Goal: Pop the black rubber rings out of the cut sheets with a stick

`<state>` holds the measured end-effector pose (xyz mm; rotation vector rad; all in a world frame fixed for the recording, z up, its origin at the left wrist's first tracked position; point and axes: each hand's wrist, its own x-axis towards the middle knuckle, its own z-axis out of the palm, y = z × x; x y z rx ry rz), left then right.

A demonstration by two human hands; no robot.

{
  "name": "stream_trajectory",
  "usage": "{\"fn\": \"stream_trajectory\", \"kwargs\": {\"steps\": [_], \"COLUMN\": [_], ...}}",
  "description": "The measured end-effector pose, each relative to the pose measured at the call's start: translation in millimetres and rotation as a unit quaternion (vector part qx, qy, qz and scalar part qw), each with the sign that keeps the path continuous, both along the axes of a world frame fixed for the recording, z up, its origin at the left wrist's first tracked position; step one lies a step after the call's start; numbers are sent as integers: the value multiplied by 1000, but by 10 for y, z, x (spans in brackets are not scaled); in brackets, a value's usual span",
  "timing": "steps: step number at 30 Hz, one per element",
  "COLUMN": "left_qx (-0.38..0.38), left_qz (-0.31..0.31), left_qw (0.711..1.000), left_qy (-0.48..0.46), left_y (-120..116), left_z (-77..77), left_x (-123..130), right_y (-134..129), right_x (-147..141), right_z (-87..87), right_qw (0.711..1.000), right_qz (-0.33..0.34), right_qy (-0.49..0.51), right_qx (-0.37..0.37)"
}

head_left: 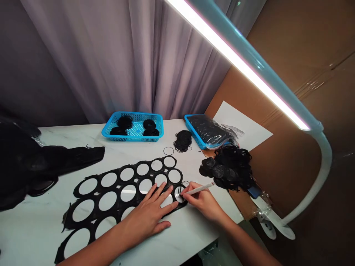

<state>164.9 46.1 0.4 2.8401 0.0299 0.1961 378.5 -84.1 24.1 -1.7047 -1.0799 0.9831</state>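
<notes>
While the left hand [152, 210] lies flat, fingers spread, on the black sheet [118, 178], the right hand [204, 202] holds a slim white stick [199, 188] pinched, its tip at a hole near the sheet's right end. Sheet lies on white table [191, 236]; three rows of round holes visible. Black rings [183, 140] heaped beyond it; blue basket [132, 138] to their left, holding black bundles [125, 122].

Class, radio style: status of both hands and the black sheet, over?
Left hand spread on black sheet. Right hand gripping white pen-like tool, tip at an end hole. Thin black loops near the tip.
</notes>
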Motion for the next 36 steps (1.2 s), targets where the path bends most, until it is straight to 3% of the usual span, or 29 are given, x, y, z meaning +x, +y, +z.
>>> {"fn": "stream_trajectory", "kwargs": {"steps": [3, 14, 24, 36], "left_qx": [9, 20, 16, 12], "left_qz": [4, 3, -1, -4], "left_qw": [1000, 999, 1000, 999], "left_qy": [-19, -28, -26, -29], "left_y": [-22, -23, -13, -19], "left_z": [-48, -88, -89, -65], "left_x": [-3, -8, -6, -10], "right_y": [-35, -102, -181, -115], "right_x": [-69, -109, -189, -74], "right_z": [5, 2, -56, 20], "right_qw": [999, 998, 970, 991], "right_qz": [13, 23, 87, 71], "right_qy": [-42, -55, -203, -96], "right_qx": [-4, -1, 102, 67]}}
